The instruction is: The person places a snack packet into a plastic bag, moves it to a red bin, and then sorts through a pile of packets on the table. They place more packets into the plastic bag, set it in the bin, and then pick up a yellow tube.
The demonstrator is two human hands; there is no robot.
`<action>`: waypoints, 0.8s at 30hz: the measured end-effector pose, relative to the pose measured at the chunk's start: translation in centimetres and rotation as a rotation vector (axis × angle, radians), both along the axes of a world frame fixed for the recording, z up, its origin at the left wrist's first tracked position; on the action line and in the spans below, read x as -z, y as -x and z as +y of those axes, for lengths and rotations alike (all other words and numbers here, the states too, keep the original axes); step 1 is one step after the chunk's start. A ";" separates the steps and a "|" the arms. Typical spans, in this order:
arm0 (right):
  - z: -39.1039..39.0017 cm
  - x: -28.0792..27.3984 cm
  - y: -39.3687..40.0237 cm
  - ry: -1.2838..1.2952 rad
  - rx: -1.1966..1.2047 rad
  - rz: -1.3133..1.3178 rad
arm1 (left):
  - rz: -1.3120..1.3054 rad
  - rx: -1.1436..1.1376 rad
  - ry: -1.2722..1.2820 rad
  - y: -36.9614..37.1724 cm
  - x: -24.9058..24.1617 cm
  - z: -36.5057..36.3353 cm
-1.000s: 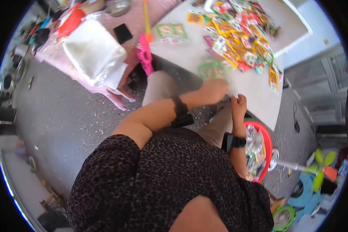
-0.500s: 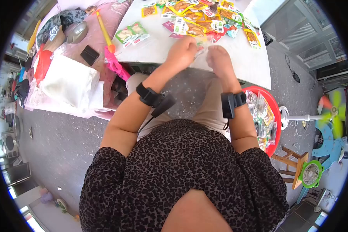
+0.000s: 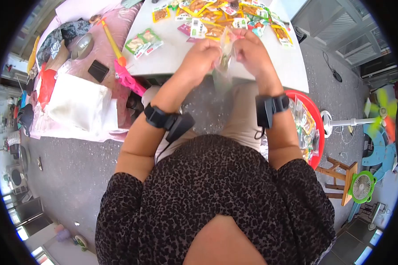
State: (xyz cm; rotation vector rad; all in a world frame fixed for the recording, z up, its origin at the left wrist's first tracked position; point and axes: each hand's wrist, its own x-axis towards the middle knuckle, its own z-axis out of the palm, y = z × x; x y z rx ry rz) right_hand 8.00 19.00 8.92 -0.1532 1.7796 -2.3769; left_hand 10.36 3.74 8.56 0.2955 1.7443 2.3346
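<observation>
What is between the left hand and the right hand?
A clear plastic bag, with both the left hand and the right hand on it, as the head view shows. Anything inside is too blurred to name.

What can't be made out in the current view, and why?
Head view:
- Contents of the clear plastic bag: blurred, partly covered by fingers.
- Left fingertips: hidden behind the left hand itself.
- Near side of the red basin: hidden by the right forearm.
- Far end of the packet pile: cut off by the top edge.
- Small packet print: too small.
</observation>
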 end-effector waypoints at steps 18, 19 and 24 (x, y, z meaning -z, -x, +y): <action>-1.4 2.5 -5.3 0.260 0.048 -0.103 | 0.135 0.082 0.084 -4.5 2.5 1.7; -1.3 2.3 -6.0 0.230 0.057 -0.105 | 0.150 0.097 0.090 -4.7 2.5 1.7; 0.4 3.4 -7.5 0.178 -0.060 -0.185 | 0.191 0.249 0.268 -5.9 1.7 2.8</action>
